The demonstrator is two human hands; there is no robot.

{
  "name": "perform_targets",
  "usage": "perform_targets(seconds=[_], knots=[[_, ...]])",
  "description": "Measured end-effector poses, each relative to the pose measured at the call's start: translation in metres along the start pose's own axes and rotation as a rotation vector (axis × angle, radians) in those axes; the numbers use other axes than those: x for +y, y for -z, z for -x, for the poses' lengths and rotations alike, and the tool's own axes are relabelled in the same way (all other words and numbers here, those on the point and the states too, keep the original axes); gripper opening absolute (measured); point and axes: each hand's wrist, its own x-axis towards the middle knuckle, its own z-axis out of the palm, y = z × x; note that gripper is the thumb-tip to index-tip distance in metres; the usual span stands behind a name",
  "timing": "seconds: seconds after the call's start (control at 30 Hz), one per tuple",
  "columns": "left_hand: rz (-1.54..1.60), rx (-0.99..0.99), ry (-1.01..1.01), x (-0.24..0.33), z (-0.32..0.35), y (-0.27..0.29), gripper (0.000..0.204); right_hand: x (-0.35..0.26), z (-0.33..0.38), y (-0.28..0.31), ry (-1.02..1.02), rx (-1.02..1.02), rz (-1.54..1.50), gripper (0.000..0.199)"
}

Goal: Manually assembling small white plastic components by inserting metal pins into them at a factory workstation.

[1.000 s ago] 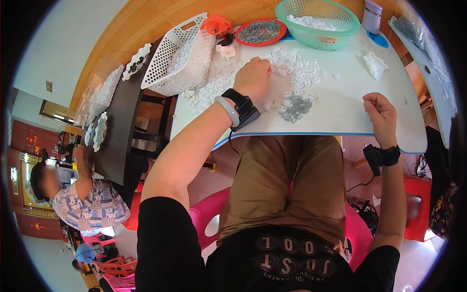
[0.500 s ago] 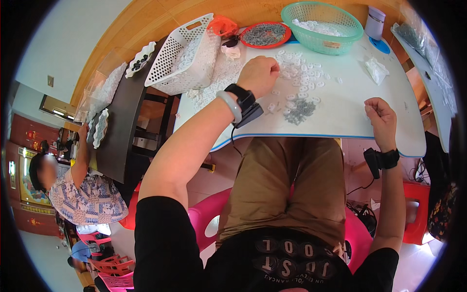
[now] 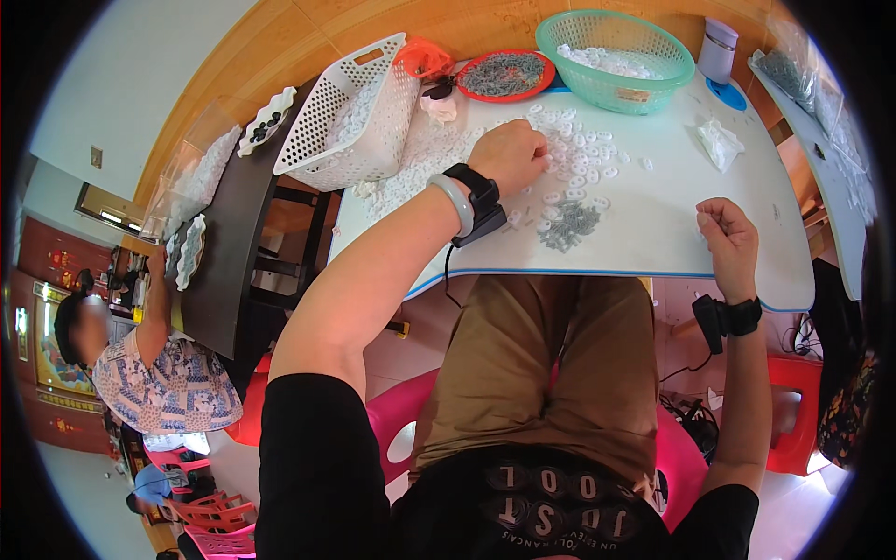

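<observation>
My left hand (image 3: 510, 159) is curled closed, low over a scatter of small white oval plastic pieces (image 3: 581, 154) on the white table (image 3: 663, 205). Its fingertips are at the left side of the scatter, and anything in them is hidden. Just to the right and nearer me lies a small pile of slim grey pieces (image 3: 571, 224). My right hand (image 3: 731, 241) is over the table's near right part, away from the pieces. Its thumb and fingers are pressed together, and whatever they pinch is too small to name. Each wrist wears a black strapped device.
A white perforated basket (image 3: 353, 154) of white pieces stands at the left. Behind are a red tray (image 3: 506, 75) of grey pieces, a green basket (image 3: 616, 89), and a purple-grey bottle (image 3: 717, 51). Crumpled white plastic (image 3: 720, 145) lies right. Another person (image 3: 154, 373) sits at a dark table.
My left hand has shifted a little to the right over the white pieces, still closed. My right hand keeps nearly the same place and pinch. The whole view has tilted slightly.
</observation>
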Motion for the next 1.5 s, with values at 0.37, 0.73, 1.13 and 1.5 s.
perform_targets(seconds=[0.37,0.73,1.13,1.5], knots=[[0.584,0.204,0.256,0.021,0.013,0.013,0.024,-0.002,0.000,0.001,-0.001,-0.002,0.022,0.007],[1.275,0.143,0.283,0.104,0.095,0.061,0.009,0.001,-0.002,0.003,-0.018,-0.018,0.039,0.007],[1.656,0.267,0.253,0.119,0.149,0.071,0.015,-0.033,0.011,-0.004,-0.138,0.075,-0.148,0.010],[1.720,0.163,0.152,0.129,0.161,0.079,0.028,-0.142,0.065,-0.060,0.043,-0.275,-0.126,0.012]])
